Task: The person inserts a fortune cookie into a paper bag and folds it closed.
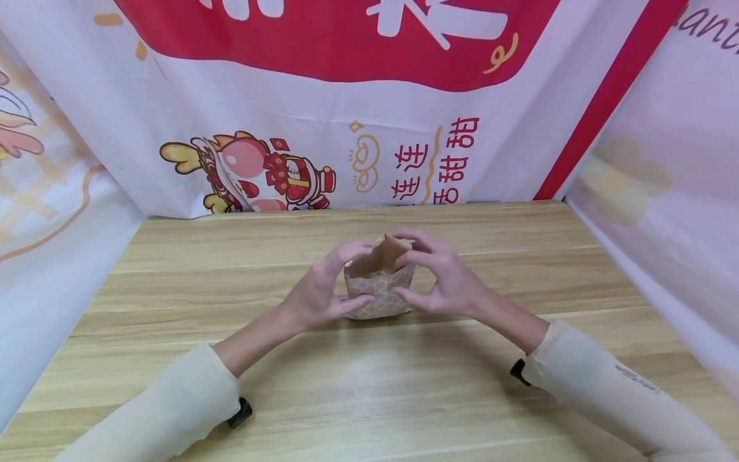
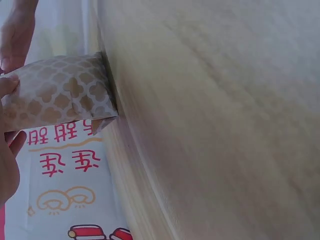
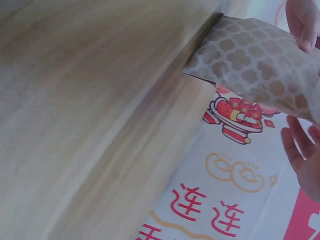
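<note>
A small brown paper bag [image 1: 378, 301] with a pale lattice print stands on the wooden table, its mouth gaping upward. The left hand [image 1: 323, 285] holds its left side, thumb on the front face and fingers at the rim. On the other side, the right hand [image 1: 444, 276] grips the right rim with curled fingers, thumb at the front. Both wrist views show the bag's printed face, in the left wrist view as a paper bag [image 2: 60, 92] and in the right as the same bag [image 3: 255, 62]. The inside bottom is hidden.
The wooden table [image 1: 369, 385] runs under both forearms. Behind it hangs a white and red printed cloth [image 1: 323, 109], and further printed cloths [image 1: 664, 179] flank the sides. Light sleeves [image 1: 167, 404] cover both arms, with a dark strap piece [image 1: 239, 412] below the left cuff.
</note>
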### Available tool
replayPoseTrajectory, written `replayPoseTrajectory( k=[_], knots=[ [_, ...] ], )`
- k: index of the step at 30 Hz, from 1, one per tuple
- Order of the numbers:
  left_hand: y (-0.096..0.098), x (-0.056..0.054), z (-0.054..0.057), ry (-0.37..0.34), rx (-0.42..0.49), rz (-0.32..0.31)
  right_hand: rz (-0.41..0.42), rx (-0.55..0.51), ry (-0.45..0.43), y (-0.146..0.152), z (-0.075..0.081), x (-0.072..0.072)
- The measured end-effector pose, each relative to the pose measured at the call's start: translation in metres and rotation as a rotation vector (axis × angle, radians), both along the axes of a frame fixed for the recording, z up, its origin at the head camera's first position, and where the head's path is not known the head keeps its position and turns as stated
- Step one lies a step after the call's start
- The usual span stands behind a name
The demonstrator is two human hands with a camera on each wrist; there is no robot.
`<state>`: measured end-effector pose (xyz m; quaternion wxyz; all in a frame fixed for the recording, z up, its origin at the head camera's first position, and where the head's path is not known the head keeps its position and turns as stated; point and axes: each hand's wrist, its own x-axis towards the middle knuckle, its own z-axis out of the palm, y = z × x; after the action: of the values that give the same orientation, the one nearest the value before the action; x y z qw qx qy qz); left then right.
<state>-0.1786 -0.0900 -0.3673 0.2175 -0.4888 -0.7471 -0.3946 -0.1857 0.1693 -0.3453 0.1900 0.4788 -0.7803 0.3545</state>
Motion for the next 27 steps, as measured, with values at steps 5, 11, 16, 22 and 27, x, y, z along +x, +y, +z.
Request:
replayPoseTrajectory(
  k=[5, 11, 16, 22, 27],
  knots=[
    [-0.001, 0.003, -0.001, 0.181, -0.086, 0.007, 0.061, 0.110, 0.029, -0.001, 0.005, 0.001],
    [-0.002, 0.005, -0.001, 0.209, -0.135, 0.025, 0.124, 0.134, -0.013, 0.001, 0.008, 0.000],
    [-0.003, 0.006, -0.001, 0.201, -0.147, 0.024, 0.153, 0.164, -0.032, 0.002, 0.010, 0.000],
    [-0.004, 0.008, 0.002, 0.192, -0.182, 0.045, 0.104, 0.219, -0.055, 0.001, 0.015, 0.002],
    [-0.005, 0.010, 0.005, 0.170, -0.218, 0.095, -0.005, 0.308, 0.015, 0.000, 0.019, 0.006]
  ],
)
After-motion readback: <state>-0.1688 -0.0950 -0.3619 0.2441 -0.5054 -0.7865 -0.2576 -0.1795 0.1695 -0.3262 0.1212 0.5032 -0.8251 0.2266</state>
